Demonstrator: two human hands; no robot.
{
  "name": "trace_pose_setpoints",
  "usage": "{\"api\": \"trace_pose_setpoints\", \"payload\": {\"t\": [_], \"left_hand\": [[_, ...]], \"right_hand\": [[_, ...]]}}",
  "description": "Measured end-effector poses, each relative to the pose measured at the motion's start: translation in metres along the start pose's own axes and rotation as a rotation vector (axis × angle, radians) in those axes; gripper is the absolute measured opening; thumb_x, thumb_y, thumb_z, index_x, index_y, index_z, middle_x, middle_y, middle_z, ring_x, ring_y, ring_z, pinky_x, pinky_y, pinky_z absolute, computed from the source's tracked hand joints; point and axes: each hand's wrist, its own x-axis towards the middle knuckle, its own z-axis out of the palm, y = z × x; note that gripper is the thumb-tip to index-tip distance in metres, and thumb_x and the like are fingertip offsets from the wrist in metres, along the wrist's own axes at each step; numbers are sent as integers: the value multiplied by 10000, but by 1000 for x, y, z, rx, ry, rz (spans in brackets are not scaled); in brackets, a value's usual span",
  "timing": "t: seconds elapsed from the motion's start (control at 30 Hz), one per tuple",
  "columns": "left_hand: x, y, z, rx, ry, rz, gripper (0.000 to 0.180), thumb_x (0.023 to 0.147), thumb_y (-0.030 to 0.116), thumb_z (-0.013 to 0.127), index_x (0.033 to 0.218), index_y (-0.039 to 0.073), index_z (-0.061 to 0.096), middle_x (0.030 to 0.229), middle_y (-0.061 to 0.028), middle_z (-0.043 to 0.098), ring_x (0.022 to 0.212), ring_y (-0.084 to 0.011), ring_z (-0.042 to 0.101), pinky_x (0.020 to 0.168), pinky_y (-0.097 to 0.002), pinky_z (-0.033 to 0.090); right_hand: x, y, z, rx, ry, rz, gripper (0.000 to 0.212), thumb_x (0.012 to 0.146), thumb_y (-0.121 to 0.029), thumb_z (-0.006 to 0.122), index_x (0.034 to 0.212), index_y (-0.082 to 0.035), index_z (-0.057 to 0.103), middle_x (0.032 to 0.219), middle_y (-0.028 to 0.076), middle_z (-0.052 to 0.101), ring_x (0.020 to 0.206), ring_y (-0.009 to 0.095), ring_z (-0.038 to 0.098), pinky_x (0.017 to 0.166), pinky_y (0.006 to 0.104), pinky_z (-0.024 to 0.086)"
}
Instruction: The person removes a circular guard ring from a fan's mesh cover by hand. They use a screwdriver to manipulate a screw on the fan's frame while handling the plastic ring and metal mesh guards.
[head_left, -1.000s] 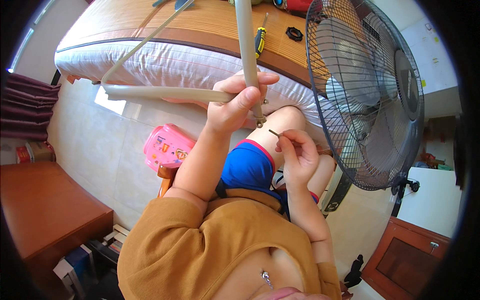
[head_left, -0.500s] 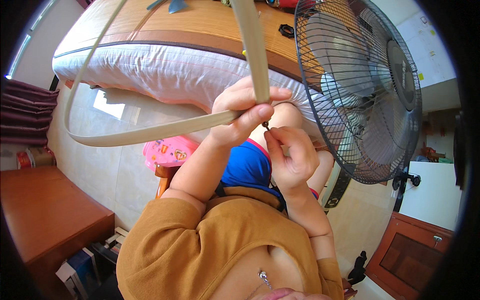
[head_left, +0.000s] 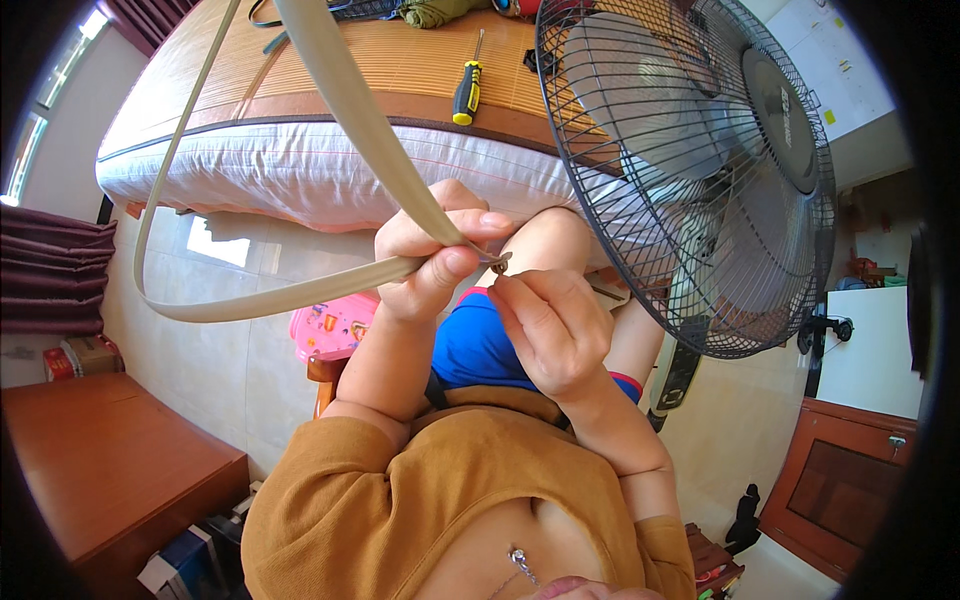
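My left hand (head_left: 425,258) pinches together the two ends of a long beige plastic band (head_left: 300,290) that loops up and to the left over the bed. My right hand (head_left: 548,330) is just below and to the right, its fingertips holding a small dark screw (head_left: 497,265) against the band's joined ends. Both hands are raised in front of my knee and blue shorts (head_left: 480,345).
A standing fan with a black wire grille (head_left: 690,170) is close on the right. A bed with a woven mat (head_left: 400,70) holds a yellow-and-black screwdriver (head_left: 466,92). A pink toy-like box (head_left: 335,325) lies below; a brown cabinet (head_left: 110,470) stands at the left.
The band's ends have been brought together into a loop in my left hand. My right hand has risen with the screw from beside the knee up to the band's ends.
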Motion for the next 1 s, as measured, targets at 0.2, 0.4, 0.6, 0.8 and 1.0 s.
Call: {"api": "trace_pose_setpoints", "payload": {"t": [0.2,0.4,0.6,0.8,1.0], "left_hand": [[0,-1,-1,63,16,-30,273,816,168,598,953,-66,635,799,-112,605,645,-147,514,564,-266,400],[7,3,1,231,11,-116,322,859,222,559,977,-73,607,689,-48,486,604,-109,441,548,-232,374],[10,-8,-7,304,81,-85,234,864,112,531,992,-64,613,882,-87,603,691,-99,489,619,-218,384],[6,-6,-13,44,297,-383,211,878,129,545,995,-28,624,778,8,559,701,-51,456,615,-199,359],[6,-12,-13,51,324,-417,221,886,147,537,1021,-4,626,656,74,451,589,-13,361,513,-180,261]], "right_hand": [[2,2,5,12,-29,-21,188,678,-45,688,843,-5,609,755,84,584,612,224,572,531,302,464],[7,2,10,-75,-119,118,127,725,-97,690,780,-26,600,673,77,557,571,237,540,498,314,434],[7,6,25,-16,-89,74,177,671,-59,725,816,-20,633,712,82,579,610,230,566,539,311,463],[5,5,35,61,-108,198,242,643,2,731,870,-13,649,771,90,605,663,222,595,589,299,489],[4,2,37,218,-111,438,238,653,12,723,877,-13,647,792,97,610,687,224,606,606,302,492]]}}
